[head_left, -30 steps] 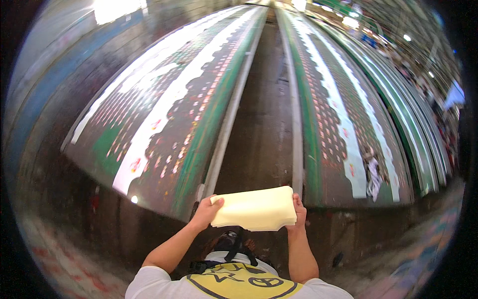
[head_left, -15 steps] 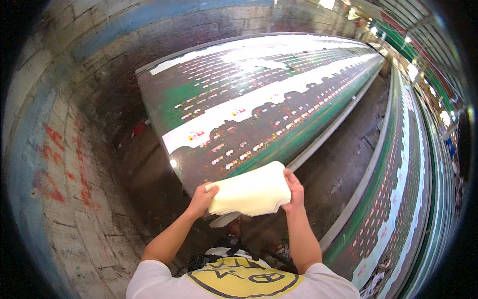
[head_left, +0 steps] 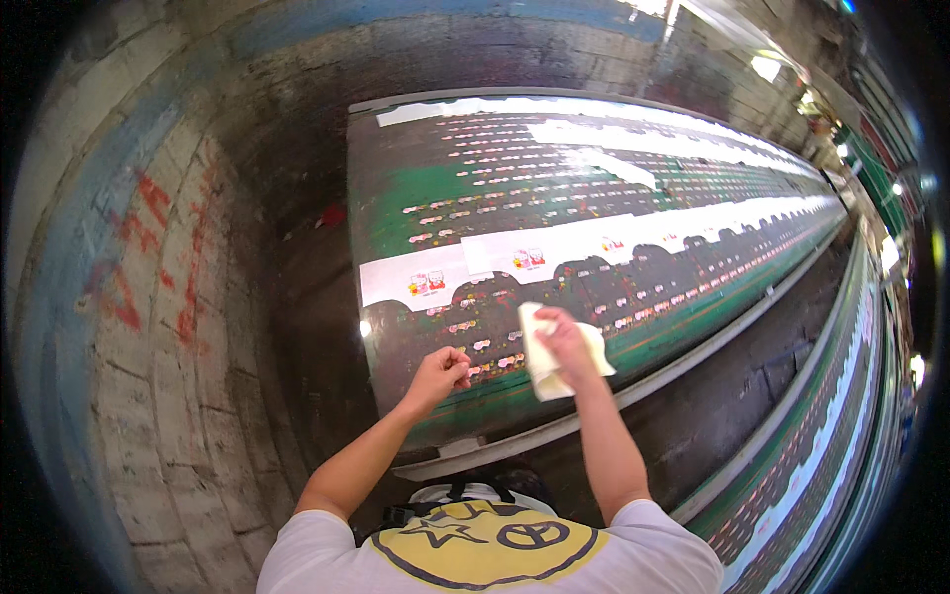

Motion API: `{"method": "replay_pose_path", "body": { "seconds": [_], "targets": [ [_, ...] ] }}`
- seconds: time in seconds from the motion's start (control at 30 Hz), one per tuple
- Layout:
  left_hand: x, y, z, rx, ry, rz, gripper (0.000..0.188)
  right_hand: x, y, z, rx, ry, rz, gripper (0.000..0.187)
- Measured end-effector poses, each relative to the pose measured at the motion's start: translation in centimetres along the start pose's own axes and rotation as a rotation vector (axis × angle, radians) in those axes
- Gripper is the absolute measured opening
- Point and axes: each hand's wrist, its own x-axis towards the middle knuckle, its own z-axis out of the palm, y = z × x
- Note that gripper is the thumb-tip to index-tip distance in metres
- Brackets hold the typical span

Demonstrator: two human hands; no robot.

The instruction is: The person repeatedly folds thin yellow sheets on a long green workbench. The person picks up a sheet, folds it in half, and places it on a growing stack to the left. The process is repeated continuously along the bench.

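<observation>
My right hand is closed around a stack of pale yellow cut sheets, which bends and droops on both sides of the fingers. Whether the sheets are cloth or paper I cannot tell. The stack hangs above the near edge of a long dark green table. Nearer the table's left end, my left hand hovers with curled fingers and nothing visible in them. Beyond both hands lies a row of white cut pieces with small coloured prints. A smaller white piece overlaps that row.
Rows of small coloured print marks cover the table, with more white pieces along its far side. A rail edges the near side. A second long table runs at the right. A block wall stands left.
My left hand has let go of the yellow stack and moved slightly right. My right hand has the stack alone, now bent in its grip. My view has shifted, bringing the table nearer.
</observation>
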Motion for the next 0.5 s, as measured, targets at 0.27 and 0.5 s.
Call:
{"method": "replay_pose_path", "body": {
  "seconds": [0.27, 0.5],
  "targets": [
    [2.5, -3.1, 5.0, 0.533, 0.293, 0.122, 0.023, 0.6, 8.3, 1.1, 0.032, -0.235, 0.290, 0.041],
    [3.7, -2.5, 9.6, 0.786, 0.541, 0.125, 0.022, 3.0, 7.0, -1.2, -0.244, -0.399, 0.184, 0.045]
  ]
}}
